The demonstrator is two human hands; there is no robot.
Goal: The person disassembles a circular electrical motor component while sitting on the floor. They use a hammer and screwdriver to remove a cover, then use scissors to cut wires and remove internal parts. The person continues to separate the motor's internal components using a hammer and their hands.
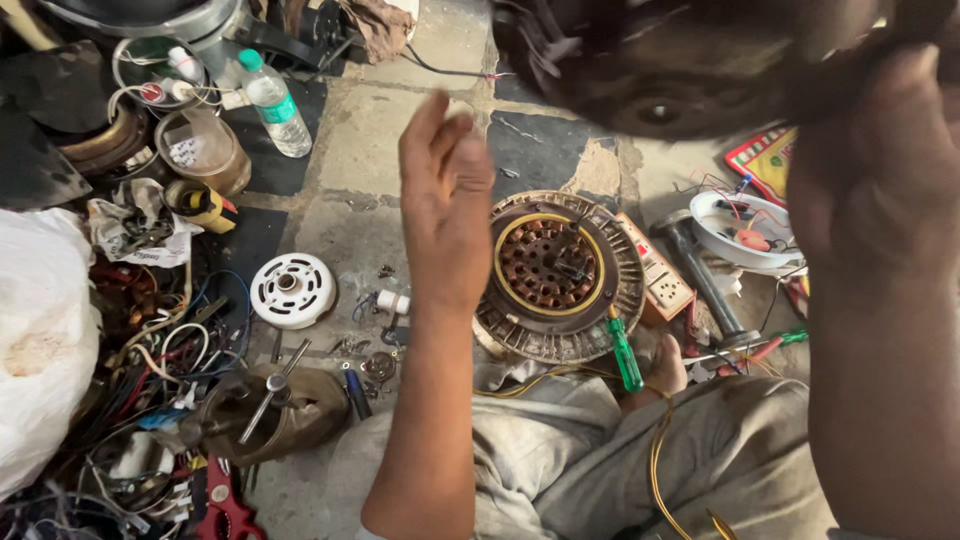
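Head view: looks down past both arms to a cluttered stone floor.
Left fingers: stretched out and loose, thumb apart, grasping nothing.
Left hand (447,205): raised above the floor, palm turned inward, just left of the fan motor below it.
Right fingers: blurred and very near the lens; whether they clench cannot be told.
Right hand (872,165): lifted at the upper right, against the edge of a dark round cover (660,65) held high across the top of the frame.
Fan motor (557,275): lies flat on the floor between the two arms, copper windings ringed in yellow at its centre, finned metal rim around them.
Green screwdriver (624,352): rests at the motor's lower right edge, handle toward the person's lap.
Socket board (660,283): touches the motor's right side.
Hammer (705,280): lies right of the board.
White disc (292,290): sits on the floor left of the raised hand.
Water bottle (274,103): stands at upper left.
Wire tangle (150,360): fills the left edge beside a white bag (40,340).
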